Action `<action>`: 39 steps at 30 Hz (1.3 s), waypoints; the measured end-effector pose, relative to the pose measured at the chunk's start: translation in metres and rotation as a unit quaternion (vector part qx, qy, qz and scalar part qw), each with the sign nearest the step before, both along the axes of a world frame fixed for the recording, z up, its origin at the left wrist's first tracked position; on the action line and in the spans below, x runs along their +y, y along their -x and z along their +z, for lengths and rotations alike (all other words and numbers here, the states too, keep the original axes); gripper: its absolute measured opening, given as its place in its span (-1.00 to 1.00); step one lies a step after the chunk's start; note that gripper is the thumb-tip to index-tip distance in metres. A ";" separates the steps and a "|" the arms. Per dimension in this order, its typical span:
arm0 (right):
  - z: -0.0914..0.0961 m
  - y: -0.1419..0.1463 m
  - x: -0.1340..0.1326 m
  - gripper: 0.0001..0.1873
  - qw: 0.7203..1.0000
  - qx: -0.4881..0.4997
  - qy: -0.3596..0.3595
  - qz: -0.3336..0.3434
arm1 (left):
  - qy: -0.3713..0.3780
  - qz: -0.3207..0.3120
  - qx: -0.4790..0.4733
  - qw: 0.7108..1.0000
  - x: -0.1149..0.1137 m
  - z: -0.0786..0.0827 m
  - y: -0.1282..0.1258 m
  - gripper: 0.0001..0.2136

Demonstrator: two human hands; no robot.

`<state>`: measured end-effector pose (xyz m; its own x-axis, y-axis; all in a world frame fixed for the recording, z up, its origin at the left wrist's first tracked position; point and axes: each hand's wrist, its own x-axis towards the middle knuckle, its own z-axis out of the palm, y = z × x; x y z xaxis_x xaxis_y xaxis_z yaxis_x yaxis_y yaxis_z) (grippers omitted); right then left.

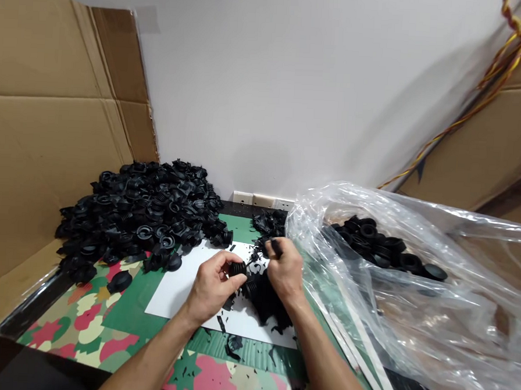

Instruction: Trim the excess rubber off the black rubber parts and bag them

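My left hand (212, 282) pinches a black ribbed rubber bellows part (238, 268) between thumb and fingers, above a white sheet (175, 283). Close to its right, my right hand (286, 269) is closed, with something black (276, 246) showing at its fingers; its kind I cannot make out. A thin dark strip shows between the held part and the right hand. Beneath the hands lie more black rubber pieces (268, 300), partly hidden by the right hand. Black scraps (234, 342) are scattered over the sheet's front edge.
A big heap of black rubber parts (141, 212) rises on the left, beside a cardboard wall (50, 126). On the right, a clear plastic bag (411, 319) holds several black rings (367, 241). Dark scraps (270, 222) lie behind my hands, near wall sockets (263, 201).
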<state>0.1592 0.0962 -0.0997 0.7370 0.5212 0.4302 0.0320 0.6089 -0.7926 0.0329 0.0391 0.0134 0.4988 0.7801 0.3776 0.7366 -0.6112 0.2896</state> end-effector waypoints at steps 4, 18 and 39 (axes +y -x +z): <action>0.009 0.007 -0.012 -0.76 0.988 -0.065 -0.129 0.054 | 0.022 0.022 -0.060 0.998 0.008 0.003 0.002 -0.66; 0.014 0.021 -0.034 -0.90 0.947 -0.247 -0.201 -0.044 | -0.115 -0.096 -0.033 0.988 0.012 0.005 0.007 -0.78; -0.009 -0.015 -0.021 -0.62 0.996 -0.089 0.023 -0.005 | 0.073 0.089 -0.226 0.967 0.008 0.009 -0.002 -0.65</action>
<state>0.1746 0.0747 -0.1092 0.6566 0.5360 0.5306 0.1810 0.5710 -0.8007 0.0347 0.0474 0.0224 0.1620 0.8996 0.4055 0.6046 -0.4152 0.6797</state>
